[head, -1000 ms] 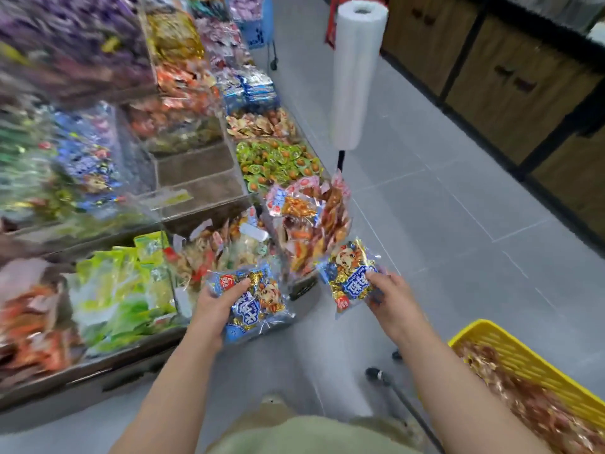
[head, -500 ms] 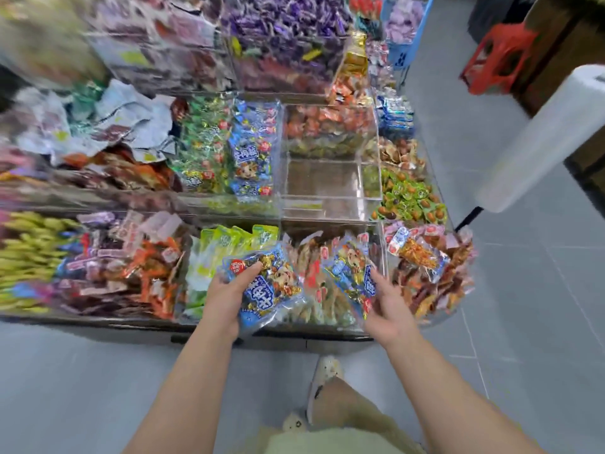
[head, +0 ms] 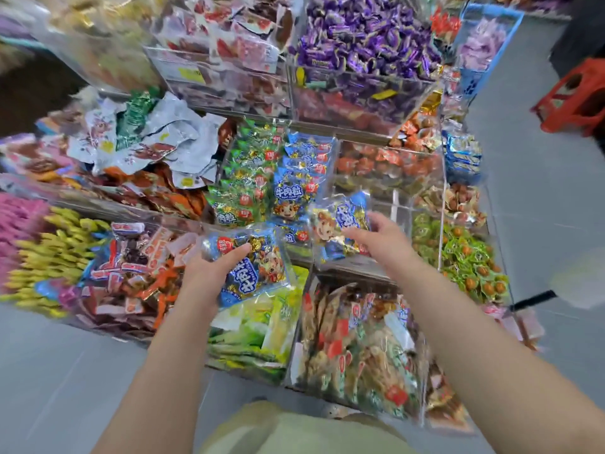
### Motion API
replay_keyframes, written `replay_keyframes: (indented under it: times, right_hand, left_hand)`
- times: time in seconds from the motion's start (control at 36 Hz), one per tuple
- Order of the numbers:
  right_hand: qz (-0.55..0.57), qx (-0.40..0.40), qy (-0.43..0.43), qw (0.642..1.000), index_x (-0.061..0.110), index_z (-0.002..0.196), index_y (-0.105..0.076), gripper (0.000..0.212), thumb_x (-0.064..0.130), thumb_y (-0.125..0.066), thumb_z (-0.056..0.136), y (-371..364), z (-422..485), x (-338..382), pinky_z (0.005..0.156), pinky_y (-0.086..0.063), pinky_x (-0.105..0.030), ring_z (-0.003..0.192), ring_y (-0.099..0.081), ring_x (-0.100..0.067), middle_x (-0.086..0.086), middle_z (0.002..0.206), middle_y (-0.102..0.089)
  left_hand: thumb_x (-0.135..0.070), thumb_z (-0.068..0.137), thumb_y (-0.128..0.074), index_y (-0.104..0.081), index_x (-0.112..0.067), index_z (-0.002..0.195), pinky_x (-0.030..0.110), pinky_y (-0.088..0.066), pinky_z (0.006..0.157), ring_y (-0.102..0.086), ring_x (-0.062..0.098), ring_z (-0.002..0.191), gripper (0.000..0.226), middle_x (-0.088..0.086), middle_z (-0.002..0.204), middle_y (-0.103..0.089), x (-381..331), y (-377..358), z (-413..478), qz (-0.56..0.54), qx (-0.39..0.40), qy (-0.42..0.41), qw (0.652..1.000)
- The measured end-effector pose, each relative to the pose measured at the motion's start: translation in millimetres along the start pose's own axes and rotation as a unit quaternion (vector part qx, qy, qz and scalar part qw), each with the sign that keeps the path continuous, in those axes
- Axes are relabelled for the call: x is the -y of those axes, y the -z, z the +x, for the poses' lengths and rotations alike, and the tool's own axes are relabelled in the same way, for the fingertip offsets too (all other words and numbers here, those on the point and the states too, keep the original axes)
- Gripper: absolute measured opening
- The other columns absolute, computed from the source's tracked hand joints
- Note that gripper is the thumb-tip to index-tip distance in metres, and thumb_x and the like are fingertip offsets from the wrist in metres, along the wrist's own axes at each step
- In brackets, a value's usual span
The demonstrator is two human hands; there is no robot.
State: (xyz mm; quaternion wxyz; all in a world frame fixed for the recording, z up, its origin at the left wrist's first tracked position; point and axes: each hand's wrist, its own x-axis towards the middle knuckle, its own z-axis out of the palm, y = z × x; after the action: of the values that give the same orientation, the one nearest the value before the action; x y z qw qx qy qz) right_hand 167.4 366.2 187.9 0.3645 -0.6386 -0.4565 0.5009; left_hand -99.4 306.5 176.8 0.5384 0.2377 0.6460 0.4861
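Observation:
My left hand grips a blue snack packet with a cartoon face and gold candies, held above the front bins. My right hand holds a second blue packet of the same kind, reaching out over the middle shelf. Just beyond it a clear bin holds more blue packets beside green ones. Both packets are up off the shelf.
Tiered clear bins hold wrapped snacks: purple candies at the top, yellow and pink sweets left, green-orange packets right, green bags in front. A red stool and a blue basket stand on the grey floor.
My view has swung left from the aisle onto the shelves. Both hands have moved forward with their packets, the right one now reaching over the bin of matching blue packets.

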Motion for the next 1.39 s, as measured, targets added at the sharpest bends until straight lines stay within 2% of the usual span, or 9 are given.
replay_keyframes:
  times: [0.14, 0.22, 0.33, 0.53, 0.64, 0.78, 1.0, 1.19, 1.39]
  right_hand:
    - [-0.314, 0.037, 0.160, 0.935, 0.014, 0.128, -0.056, 0.062, 0.034, -0.078, 0.074, -22.0, 56.1, 49.9, 0.080, -0.036, -0.021, 0.103, -0.056, -0.020, -0.003, 0.114, -0.061]
    - [-0.428, 0.051, 0.192, 0.882, 0.019, 0.130, -0.054, 0.060, 0.035, -0.076, 0.076, -50.1, 82.4, 70.8, 0.082, -0.044, -0.027, 0.107, -0.058, -0.024, -0.003, 0.117, -0.062]
    - [-0.555, 0.097, 0.170, 0.808, 0.022, 0.134, -0.047, 0.062, 0.040, -0.071, 0.080, -85.2, 113.2, 82.4, 0.089, -0.048, -0.036, 0.115, -0.054, -0.025, -0.003, 0.129, -0.057]
    - [-0.594, 0.113, 0.216, 0.766, 0.020, 0.125, -0.052, 0.051, 0.040, -0.070, 0.081, -108.1, 140.9, 80.7, 0.073, -0.038, -0.029, 0.109, -0.055, -0.024, -0.001, 0.120, -0.061]
    - [-0.645, 0.085, 0.268, 0.711, 0.018, 0.112, -0.054, 0.042, 0.044, -0.067, 0.081, -106.8, 135.0, 69.0, 0.075, -0.034, -0.034, 0.099, -0.052, -0.026, -0.005, 0.102, -0.060]
    - [-0.694, 0.019, 0.220, 0.686, 0.016, 0.129, -0.043, 0.057, 0.054, -0.051, 0.088, -98.1, 122.5, 34.2, 0.103, -0.025, -0.038, 0.126, -0.037, -0.027, -0.006, 0.132, -0.048]
    - [-0.568, -0.136, 0.205, 0.785, 0.015, 0.140, -0.037, 0.074, 0.051, -0.063, 0.081, -109.7, 92.3, 32.8, 0.108, -0.015, -0.037, 0.126, -0.032, -0.029, -0.009, 0.131, -0.042]
    - [-0.096, -0.079, 0.119, 0.985, 0.029, 0.087, -0.061, 0.007, 0.024, -0.058, 0.092, -136.2, 36.0, 58.5, 0.075, -0.047, -0.027, 0.076, -0.055, -0.002, 0.004, 0.084, -0.060]
    - [-0.040, 0.069, 0.036, 0.996, 0.040, 0.102, -0.057, 0.038, 0.030, -0.079, 0.072, -142.6, 12.5, 52.3, 0.067, -0.045, -0.024, 0.069, -0.053, -0.004, 0.004, 0.089, -0.057]
  left_hand:
    - [-0.052, 0.025, -0.087, -0.053, -0.007, 0.124, 0.050, -0.058, 0.077, -0.071, 0.030, 0.087, 0.114, 0.016, 0.106, -0.070, -38.1, 8.0, 31.9, 0.063, 0.044, -0.025, 0.997]
    - [-0.052, 0.026, -0.087, -0.058, -0.011, 0.114, 0.036, -0.058, 0.058, -0.074, 0.024, 0.075, 0.101, 0.010, 0.092, -0.075, -58.6, 15.0, 52.3, 0.101, 0.080, -0.035, 0.991]
    - [-0.058, 0.022, -0.090, -0.061, -0.017, 0.108, 0.055, -0.057, 0.076, -0.072, 0.031, 0.085, 0.100, 0.009, 0.094, -0.075, -80.5, 29.1, 78.2, 0.122, 0.103, -0.034, 0.987]
    - [-0.040, 0.034, -0.091, -0.073, -0.032, 0.071, 0.046, -0.058, 0.063, -0.073, 0.031, 0.077, 0.042, 0.010, 0.085, -0.076, -100.7, 47.8, 123.5, 0.072, 0.163, -0.028, 0.984]
    - [-0.042, 0.034, -0.090, -0.066, -0.015, 0.090, 0.040, -0.058, 0.063, -0.074, 0.027, 0.076, 0.067, 0.010, 0.087, -0.076, -103.9, 50.4, 141.7, 0.082, 0.185, -0.013, 0.979]
    - [-0.040, 0.035, -0.089, -0.058, 0.001, 0.112, 0.045, -0.059, 0.066, -0.073, 0.031, 0.080, 0.093, 0.017, 0.092, -0.074, -105.5, 46.2, 150.7, 0.101, 0.216, 0.008, 0.971]
    - [-0.057, 0.013, -0.093, -0.055, -0.014, 0.106, 0.059, -0.052, 0.087, -0.069, 0.035, 0.094, 0.110, 0.014, 0.101, -0.073, -103.0, 41.3, 145.2, 0.111, 0.227, 0.025, 0.967]
    - [-0.047, 0.026, -0.089, -0.055, -0.020, 0.099, 0.050, -0.058, 0.079, -0.072, 0.028, 0.086, 0.085, 0.012, 0.097, -0.074, -92.6, 31.5, 129.9, 0.070, 0.236, 0.030, 0.969]
    - [-0.042, 0.033, -0.089, -0.064, -0.013, 0.103, 0.033, -0.057, 0.062, -0.074, 0.023, 0.080, 0.079, 0.007, 0.091, -0.076, -86.5, 12.1, 113.9, 0.113, 0.297, 0.017, 0.948]
